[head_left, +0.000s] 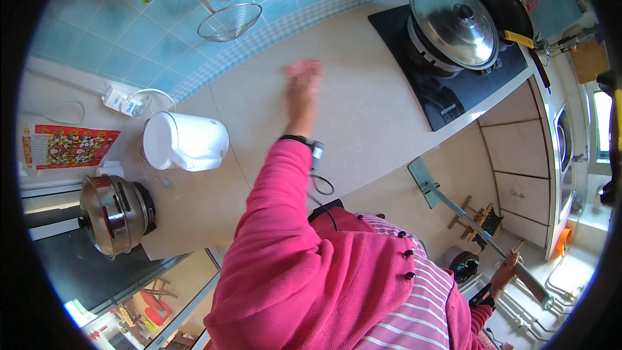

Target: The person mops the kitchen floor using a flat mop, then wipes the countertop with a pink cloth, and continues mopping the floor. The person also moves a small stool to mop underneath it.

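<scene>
My left hand (302, 90), blurred, reaches over the pale countertop (357, 102). Reddish-pink shows at its fingertips; the blur hides whether it holds anything. A black strap with a small device and a cable circles that wrist. Far to the lower right, my right hand (505, 270) is closed around the grey handle of a flat mop (478, 228). The mop's blue-green head (424, 182) is on the floor side of the counter's front edge. A white electric kettle (189, 141) lies to the left of my left forearm.
A lidded pan (454, 24) sits on the black cooktop (432, 102), with a dark frying pan (508, 9) behind. A steel pot (114, 214) stands at left near a power strip (124, 101). A wire skimmer (230, 22) hangs above. A wooden stool (478, 218) and bin (464, 266) are on the floor.
</scene>
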A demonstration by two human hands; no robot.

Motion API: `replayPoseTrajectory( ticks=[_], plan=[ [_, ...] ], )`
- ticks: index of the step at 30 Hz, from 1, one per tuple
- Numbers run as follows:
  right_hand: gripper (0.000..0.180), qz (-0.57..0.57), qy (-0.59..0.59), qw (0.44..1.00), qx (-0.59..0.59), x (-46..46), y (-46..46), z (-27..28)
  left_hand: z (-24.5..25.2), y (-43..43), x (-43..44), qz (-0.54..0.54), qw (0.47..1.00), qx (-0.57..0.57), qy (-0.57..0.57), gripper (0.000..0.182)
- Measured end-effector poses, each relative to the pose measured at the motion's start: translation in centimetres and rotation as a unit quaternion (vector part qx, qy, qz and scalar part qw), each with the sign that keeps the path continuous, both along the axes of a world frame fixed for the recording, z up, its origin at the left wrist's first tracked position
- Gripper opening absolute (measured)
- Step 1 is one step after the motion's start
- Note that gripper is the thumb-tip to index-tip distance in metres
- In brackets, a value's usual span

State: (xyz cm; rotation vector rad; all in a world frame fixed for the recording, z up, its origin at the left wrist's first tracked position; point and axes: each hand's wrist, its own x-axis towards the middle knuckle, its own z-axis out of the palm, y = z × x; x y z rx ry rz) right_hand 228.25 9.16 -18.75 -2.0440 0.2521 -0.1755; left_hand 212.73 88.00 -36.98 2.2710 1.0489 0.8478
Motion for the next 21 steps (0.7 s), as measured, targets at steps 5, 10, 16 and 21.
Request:
replayPoseTrajectory(
  ticks=[5,10,16,21],
  plan=[
    [0.022,0.030,-0.030,0.999,0.033,0.0,-1.1,-0.3,-1.3,10.2,-7.8,0.062,0.975,0.129,0.170,0.039],
    [0.021,0.013,-0.050,0.999,0.001,-0.8,-0.4,-0.8,-1.8,4.9,4.3,0.005,0.992,-0.102,-0.078,0.046],
    [0.021,0.035,-0.023,0.998,-0.038,-2.0,-0.2,-0.4,0.5,-7.7,9.4,-0.198,0.966,0.117,0.114,0.032],
    [0.021,0.024,-0.027,0.996,0.081,-3.8,-2.5,-0.6,0.9,1.9,0.0,-0.056,0.975,0.198,0.082,0.038]
  ],
)
